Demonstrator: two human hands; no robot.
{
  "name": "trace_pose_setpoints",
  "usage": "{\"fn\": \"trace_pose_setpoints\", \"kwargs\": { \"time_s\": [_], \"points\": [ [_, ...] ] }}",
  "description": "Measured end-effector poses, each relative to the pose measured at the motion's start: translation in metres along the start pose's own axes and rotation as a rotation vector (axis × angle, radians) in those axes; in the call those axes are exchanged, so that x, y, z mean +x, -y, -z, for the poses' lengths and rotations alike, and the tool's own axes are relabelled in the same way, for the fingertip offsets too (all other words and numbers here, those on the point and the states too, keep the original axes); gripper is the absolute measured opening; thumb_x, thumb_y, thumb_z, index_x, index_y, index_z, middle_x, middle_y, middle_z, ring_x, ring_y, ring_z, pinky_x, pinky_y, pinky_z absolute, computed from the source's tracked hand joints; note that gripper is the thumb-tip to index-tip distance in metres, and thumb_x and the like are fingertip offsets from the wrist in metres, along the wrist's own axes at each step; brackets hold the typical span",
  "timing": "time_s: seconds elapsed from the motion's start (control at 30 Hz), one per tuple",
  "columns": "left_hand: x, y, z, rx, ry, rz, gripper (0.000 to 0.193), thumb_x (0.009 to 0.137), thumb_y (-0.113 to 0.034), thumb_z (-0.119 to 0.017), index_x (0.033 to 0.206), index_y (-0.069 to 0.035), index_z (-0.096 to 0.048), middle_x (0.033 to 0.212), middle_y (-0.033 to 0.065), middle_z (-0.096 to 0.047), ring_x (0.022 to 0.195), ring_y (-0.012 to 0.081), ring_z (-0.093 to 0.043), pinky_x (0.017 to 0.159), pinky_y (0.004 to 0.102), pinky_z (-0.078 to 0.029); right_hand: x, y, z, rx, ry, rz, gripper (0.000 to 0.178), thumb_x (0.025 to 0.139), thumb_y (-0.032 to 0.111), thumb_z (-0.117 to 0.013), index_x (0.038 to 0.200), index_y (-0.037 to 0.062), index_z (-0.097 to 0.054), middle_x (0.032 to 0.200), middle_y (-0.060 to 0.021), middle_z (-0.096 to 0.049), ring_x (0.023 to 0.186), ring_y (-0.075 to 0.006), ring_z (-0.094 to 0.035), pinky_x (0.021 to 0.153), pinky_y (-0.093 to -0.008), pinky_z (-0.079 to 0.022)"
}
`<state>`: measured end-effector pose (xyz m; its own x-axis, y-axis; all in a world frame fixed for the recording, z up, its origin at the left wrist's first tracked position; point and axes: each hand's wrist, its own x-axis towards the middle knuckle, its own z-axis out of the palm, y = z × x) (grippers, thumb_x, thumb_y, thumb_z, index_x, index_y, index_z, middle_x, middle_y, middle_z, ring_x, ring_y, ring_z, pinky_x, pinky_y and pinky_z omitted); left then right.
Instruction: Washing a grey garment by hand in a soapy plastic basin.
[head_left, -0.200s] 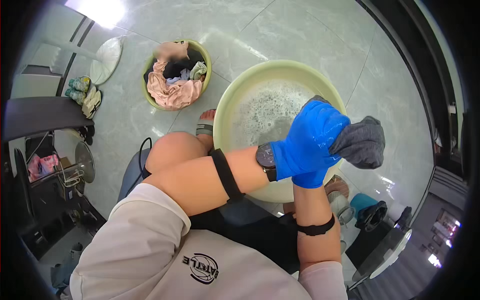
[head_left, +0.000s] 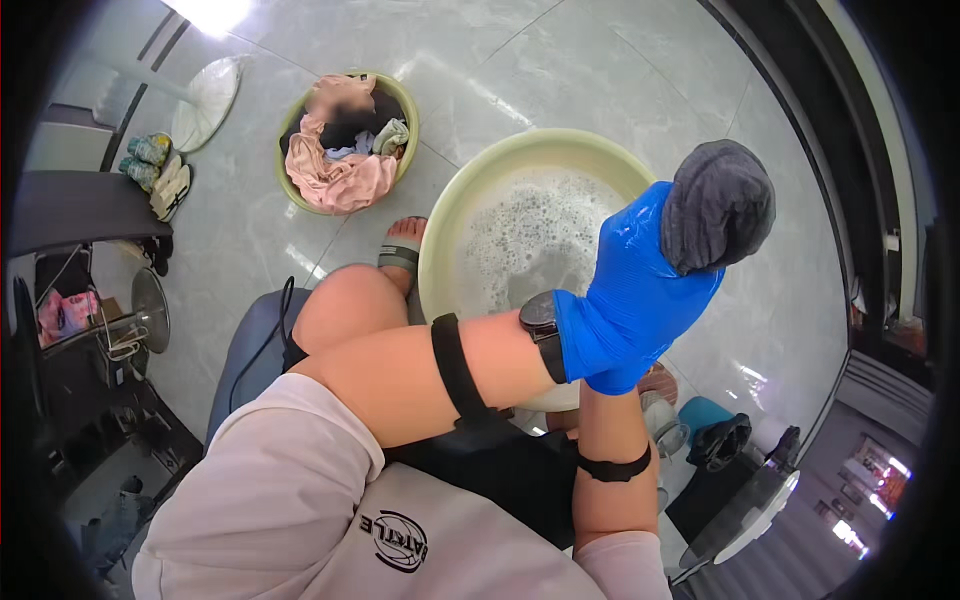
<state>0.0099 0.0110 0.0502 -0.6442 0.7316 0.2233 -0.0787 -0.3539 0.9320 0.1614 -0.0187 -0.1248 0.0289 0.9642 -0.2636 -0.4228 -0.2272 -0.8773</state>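
Note:
My left hand (head_left: 630,285), in a blue rubber glove with a dark watch at the wrist, is closed round a wet-looking dark grey cloth (head_left: 720,205). The cloth bulges in a bunched lump out of the gloved fingers. Crossed beneath the left one is my right hand (head_left: 614,378), also gloved in blue; its fingers are mostly hidden, and it grips close against the same cloth. Both hands are over the right side of a large pale yellow-green basin (head_left: 440,205) holding cloudy, sudsy water (head_left: 535,225).
A smaller yellow-green tub (head_left: 408,100) of pink, black and pale clothes stands at the far left. Shoes (head_left: 172,190) and a round white stand base (head_left: 207,103) are farther left. A teal container (head_left: 700,412) and a fan (head_left: 755,525) stand at the lower right.
My hands have turned and tilted, and the grey cloth has swung upward. The cloth end that showed above the left glove is now out of sight. The view has shifted slightly.

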Motion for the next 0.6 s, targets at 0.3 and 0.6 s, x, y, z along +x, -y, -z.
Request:
{"fn": "trace_pose_setpoints", "kwargs": {
  "time_s": [0.3,0.6],
  "points": [
    [-0.021,0.016,0.002,0.169,0.221,-0.228,0.028,0.084,-0.013,-0.072,0.106,0.000,-0.059,0.093,0.0066,-0.063,0.090,0.0138,-0.063,0.078,0.0340,-0.053,0.017,0.070,-0.077,-0.442,0.254,0.079,0.046,0.106,0.033,-0.047,0.144,0.0085,-0.044,0.124,-0.0091,-0.059,0.097,-0.0199,-0.062,0.065,-0.0390,-0.053],
    [-0.059,0.031,-0.004,-1.175,0.205,0.567,0.018,0.091,-0.022,-0.062,0.099,-0.006,-0.063,0.089,0.0066,-0.062,0.093,0.0191,-0.061,0.083,0.0391,-0.049,-0.001,0.094,-0.102,0.261,0.187,-0.462,0.038,0.100,0.046,-0.047,0.117,0.0182,-0.067,0.112,-0.0076,-0.064,0.077,-0.0228,-0.052,0.057,-0.0335,-0.041]
  ]
}}
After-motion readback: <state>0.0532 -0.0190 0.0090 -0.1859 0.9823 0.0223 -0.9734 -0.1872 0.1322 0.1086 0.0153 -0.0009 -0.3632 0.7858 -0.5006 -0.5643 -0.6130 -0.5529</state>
